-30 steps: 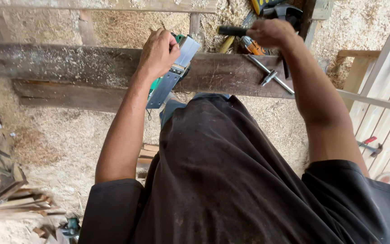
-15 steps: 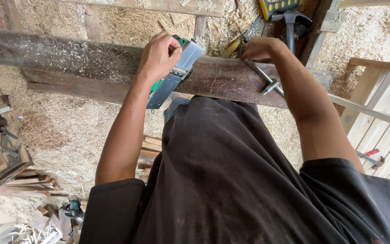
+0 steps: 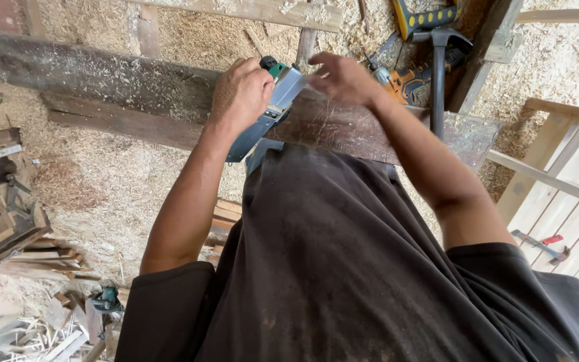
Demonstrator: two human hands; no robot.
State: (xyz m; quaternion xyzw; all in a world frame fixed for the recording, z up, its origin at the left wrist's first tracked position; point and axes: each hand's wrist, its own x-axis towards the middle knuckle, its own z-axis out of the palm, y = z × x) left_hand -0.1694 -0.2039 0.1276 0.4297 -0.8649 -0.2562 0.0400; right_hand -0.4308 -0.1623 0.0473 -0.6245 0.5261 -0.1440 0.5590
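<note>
The left hand [image 3: 241, 90] is wrapped tight around the top of a green and grey power planer [image 3: 267, 107], which sits on a dark wooden plank [image 3: 135, 84] just in front of the person's black shirt [image 3: 343, 268]. The right hand [image 3: 342, 77], at about 3 o'clock from the planer, is open with loose fingers and holds nothing, just above the plank beside the tool. Farther out at 2 o'clock an orange drill [image 3: 407, 80] and a hammer [image 3: 437, 74] lie by the plank, and sawdust [image 3: 102, 181] covers the floor at 8 o'clock.
</note>
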